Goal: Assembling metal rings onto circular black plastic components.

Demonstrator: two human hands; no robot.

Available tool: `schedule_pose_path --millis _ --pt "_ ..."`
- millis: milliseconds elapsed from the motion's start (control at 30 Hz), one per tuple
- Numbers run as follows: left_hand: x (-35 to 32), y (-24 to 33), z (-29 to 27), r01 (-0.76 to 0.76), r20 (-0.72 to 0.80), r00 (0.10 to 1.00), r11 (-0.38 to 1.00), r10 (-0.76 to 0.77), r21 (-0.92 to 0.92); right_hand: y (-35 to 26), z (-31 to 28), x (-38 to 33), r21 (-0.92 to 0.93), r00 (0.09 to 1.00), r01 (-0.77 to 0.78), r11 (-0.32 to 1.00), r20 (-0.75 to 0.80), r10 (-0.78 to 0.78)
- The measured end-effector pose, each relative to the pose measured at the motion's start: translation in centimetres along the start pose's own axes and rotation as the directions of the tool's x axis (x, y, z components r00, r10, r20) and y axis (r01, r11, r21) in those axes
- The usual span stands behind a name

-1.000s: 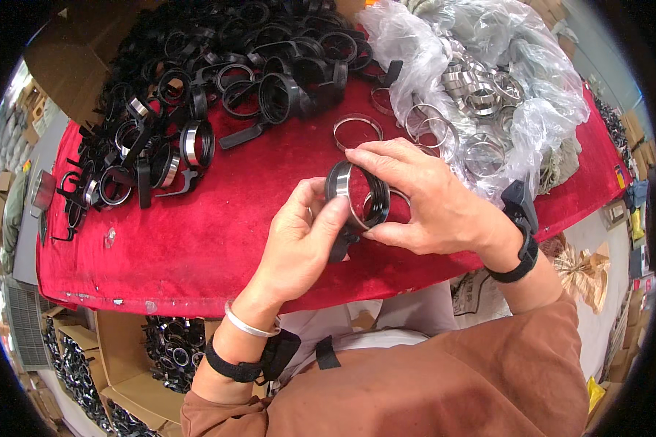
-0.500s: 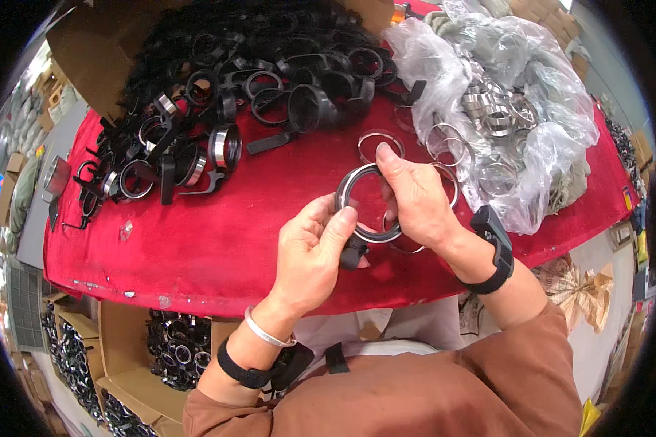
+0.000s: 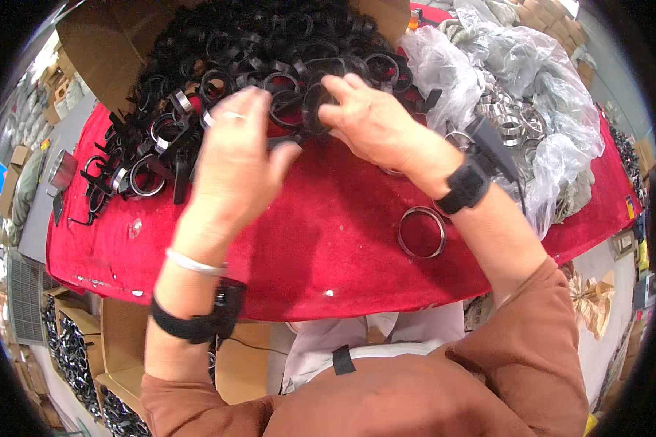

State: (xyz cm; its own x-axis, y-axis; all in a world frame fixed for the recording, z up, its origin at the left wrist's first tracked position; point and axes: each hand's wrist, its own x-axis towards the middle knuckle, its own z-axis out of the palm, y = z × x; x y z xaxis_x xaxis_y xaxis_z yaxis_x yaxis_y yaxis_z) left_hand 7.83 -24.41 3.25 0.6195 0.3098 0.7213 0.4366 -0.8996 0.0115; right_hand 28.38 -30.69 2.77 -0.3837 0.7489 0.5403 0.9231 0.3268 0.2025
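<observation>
My left hand, smeared by motion, is over the near edge of the pile of black plastic rings, beside several rings with shiny metal bands. Its thumb stands apart from the fingers, and I make out nothing in its grasp. At the pile's right part, my right hand reaches over a large black plastic ring, thumb and fingers apart at its rim; whether they touch it is unclear. A thin metal ring lies on the red cloth below my right wrist.
A clear plastic bag holding several metal rings lies at the right. Behind the black pile stands a cardboard flap. A metal cup-like piece sits at the left edge. Below the table are boxes of black parts.
Both hands have moved up and apart. The black-and-metal ring they held together is no longer between them. My left hand went left over the banded rings, my right to the black pile.
</observation>
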Motion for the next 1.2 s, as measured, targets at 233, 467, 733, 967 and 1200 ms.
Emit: schedule_pose_path --millis 233,467,733,967,1200 --pt "-1.5 3.3 2.5 -0.030 0.245 0.969 0.999 0.020 0.040 -1.2 -6.7 -2.5 0.383 0.961 -0.192 0.903 -0.116 0.253" --pt "-2.1 7.0 0.8 0.682 0.682 0.685 -0.106 -0.256 -0.724 -7.5 -8.5 -13.9 -0.037 0.749 -0.587 0.809 0.355 0.560" --pt "-4.3 9.4 1.5 0.771 0.783 0.534 -0.195 -0.319 -0.606 -7.5 -7.2 -13.5 0.070 0.714 -0.635 0.770 0.433 0.550" --pt "-5.0 11.2 0.8 0.700 0.925 0.339 -0.612 -0.169 -0.368 -8.5 -5.9 -13.0 0.731 0.808 -0.256 0.633 -0.198 0.555" --pt "-6.3 10.7 -0.4 0.704 0.816 0.548 -0.428 -0.182 -0.567 -9.4 -5.2 -14.3 0.676 0.867 -0.063 0.734 -0.327 0.376"
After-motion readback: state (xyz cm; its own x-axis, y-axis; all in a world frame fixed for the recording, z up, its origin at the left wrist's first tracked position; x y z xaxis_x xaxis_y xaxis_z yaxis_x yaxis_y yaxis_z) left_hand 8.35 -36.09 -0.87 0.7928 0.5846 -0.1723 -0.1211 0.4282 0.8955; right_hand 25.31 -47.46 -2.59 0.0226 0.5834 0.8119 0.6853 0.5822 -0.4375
